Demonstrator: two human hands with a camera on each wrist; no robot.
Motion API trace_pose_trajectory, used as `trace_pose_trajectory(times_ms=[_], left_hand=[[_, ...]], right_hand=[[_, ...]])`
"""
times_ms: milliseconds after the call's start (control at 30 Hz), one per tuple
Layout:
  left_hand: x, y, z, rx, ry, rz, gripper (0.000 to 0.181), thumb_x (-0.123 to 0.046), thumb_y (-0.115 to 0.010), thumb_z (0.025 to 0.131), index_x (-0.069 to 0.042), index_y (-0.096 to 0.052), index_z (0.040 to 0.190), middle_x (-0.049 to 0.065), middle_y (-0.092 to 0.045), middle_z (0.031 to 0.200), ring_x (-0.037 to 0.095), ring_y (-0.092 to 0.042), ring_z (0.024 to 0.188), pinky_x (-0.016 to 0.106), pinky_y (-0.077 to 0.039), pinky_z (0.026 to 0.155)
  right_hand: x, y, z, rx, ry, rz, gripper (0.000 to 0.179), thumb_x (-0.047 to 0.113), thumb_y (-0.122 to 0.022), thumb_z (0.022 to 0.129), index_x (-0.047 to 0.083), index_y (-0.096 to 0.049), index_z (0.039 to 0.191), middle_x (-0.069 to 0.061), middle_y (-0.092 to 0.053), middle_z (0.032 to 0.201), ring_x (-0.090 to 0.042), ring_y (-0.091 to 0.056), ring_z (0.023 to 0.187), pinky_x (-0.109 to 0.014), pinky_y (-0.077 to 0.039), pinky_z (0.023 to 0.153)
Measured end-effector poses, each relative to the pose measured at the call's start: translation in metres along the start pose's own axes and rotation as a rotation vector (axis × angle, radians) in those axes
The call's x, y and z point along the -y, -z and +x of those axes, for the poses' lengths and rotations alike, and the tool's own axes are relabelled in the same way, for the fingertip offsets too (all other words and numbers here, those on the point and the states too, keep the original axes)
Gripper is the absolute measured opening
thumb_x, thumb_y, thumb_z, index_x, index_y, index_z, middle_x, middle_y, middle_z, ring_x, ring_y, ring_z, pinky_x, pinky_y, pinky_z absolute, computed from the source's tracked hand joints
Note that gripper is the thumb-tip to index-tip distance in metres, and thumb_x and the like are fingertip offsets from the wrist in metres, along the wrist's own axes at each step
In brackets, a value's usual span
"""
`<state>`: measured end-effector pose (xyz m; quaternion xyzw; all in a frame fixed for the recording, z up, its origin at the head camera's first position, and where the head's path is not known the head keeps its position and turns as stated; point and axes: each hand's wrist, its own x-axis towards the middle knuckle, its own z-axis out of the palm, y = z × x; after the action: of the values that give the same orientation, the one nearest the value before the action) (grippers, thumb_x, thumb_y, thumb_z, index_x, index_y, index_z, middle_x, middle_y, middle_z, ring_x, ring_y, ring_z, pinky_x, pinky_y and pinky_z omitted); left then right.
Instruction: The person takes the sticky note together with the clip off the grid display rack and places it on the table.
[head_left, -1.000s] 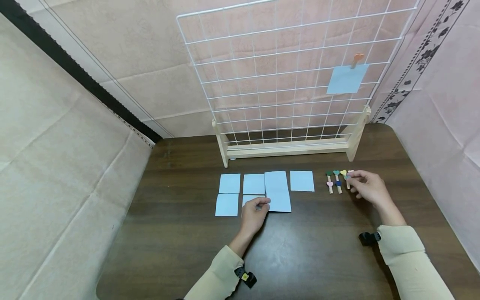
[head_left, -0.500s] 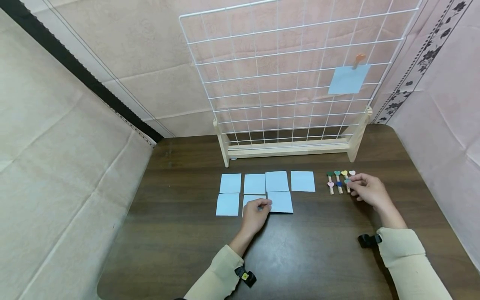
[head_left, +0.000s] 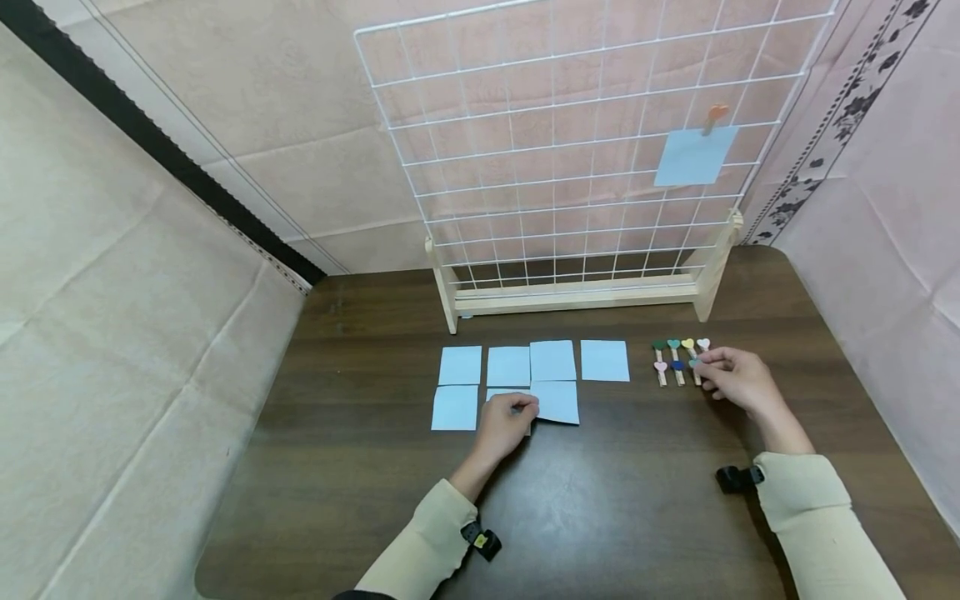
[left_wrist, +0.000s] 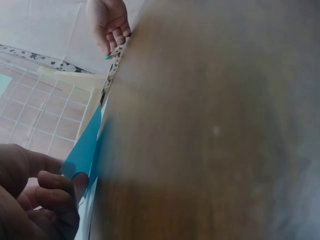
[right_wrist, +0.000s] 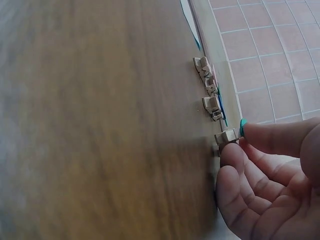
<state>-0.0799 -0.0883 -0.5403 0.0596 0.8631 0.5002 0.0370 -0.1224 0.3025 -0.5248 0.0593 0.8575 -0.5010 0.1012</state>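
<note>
My left hand pinches the left edge of a blue square of paper between thumb and fingers. In the left wrist view this paper tilts up off the table. Its neighbour on the left is partly hidden by the hand. At the right, my right hand pinches a small wooden clothespin with a teal heart. The right wrist view shows the heart at the thumb tip and the clothespin against the fingers. Other heart clothespins lie beside it in two rows.
Several blue paper squares lie in two rows on the brown table. Behind them stands a white wire grid on a wooden base. One blue paper hangs there from an orange heart clothespin.
The blue paper in my left hand has shifted down from overlapping the square behind it and slightly left, its near edge tilting. The right hand has drawn back slightly, uncovering a pale heart clothespin.
</note>
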Motion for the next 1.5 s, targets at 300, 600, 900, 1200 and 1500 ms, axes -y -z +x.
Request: trace_pose_trajectory(times_ms=[300, 600, 900, 1200, 1500], left_hand=[[-0.0016, 0.0017, -0.0005, 0.049, -0.003, 0.032, 0.019, -0.014, -0.068, 0.102, -0.004, -0.082, 0.108, 0.006, -0.079, 0.106, 0.017, -0.072, 0.092, 0.035, -0.058, 0.083], [-0.0027, 0.0032, 0.0026, 0.117, 0.015, 0.082, 0.018, -0.017, -0.068, 0.102, -0.009, -0.084, 0.103, 0.003, -0.08, 0.103, 0.017, -0.072, 0.097, 0.036, -0.058, 0.086], [-0.006, 0.0063, 0.0051, 0.192, 0.017, 0.098, 0.023, -0.016, -0.064, 0.105, -0.011, -0.083, 0.092, -0.003, -0.069, 0.073, 0.007, -0.051, 0.063, 0.026, -0.047, 0.068], [-0.0101, 0.0054, 0.0065, 0.211, 0.015, 0.102, 0.035, -0.017, -0.061, 0.107, -0.006, -0.074, 0.076, -0.009, -0.046, 0.054, 0.007, -0.038, 0.052, 0.024, -0.041, 0.062], [-0.0086, 0.0059, 0.0059, 0.165, -0.007, 0.087, 0.025, -0.019, -0.061, 0.107, -0.009, -0.081, 0.097, -0.006, -0.061, 0.066, 0.006, -0.047, 0.055, 0.025, -0.045, 0.064]], right_hand=[[-0.0016, 0.0017, 0.0032, 0.017, -0.023, -0.01, 0.04, 0.017, -0.061, 0.108, -0.019, -0.059, 0.127, -0.015, -0.074, 0.097, -0.012, -0.068, 0.076, -0.031, -0.06, 0.065], [-0.0027, 0.0036, 0.0045, 0.033, -0.032, -0.028, 0.043, 0.019, -0.064, 0.107, -0.018, -0.06, 0.128, -0.011, -0.076, 0.096, -0.013, -0.066, 0.074, -0.031, -0.058, 0.062], [-0.0023, 0.0039, 0.0047, 0.026, -0.032, -0.015, 0.043, 0.017, -0.067, 0.105, -0.017, -0.059, 0.13, -0.009, -0.077, 0.096, -0.011, -0.065, 0.072, -0.03, -0.056, 0.06], [-0.0027, 0.004, 0.005, -0.005, -0.025, -0.013, 0.035, 0.018, -0.068, 0.104, -0.013, -0.061, 0.119, -0.004, -0.076, 0.088, -0.011, -0.066, 0.068, -0.03, -0.057, 0.06], [-0.0045, 0.0021, 0.0036, -0.022, -0.035, -0.003, 0.036, 0.023, -0.063, 0.107, -0.012, -0.061, 0.117, -0.003, -0.073, 0.087, -0.013, -0.066, 0.069, -0.031, -0.059, 0.061]])
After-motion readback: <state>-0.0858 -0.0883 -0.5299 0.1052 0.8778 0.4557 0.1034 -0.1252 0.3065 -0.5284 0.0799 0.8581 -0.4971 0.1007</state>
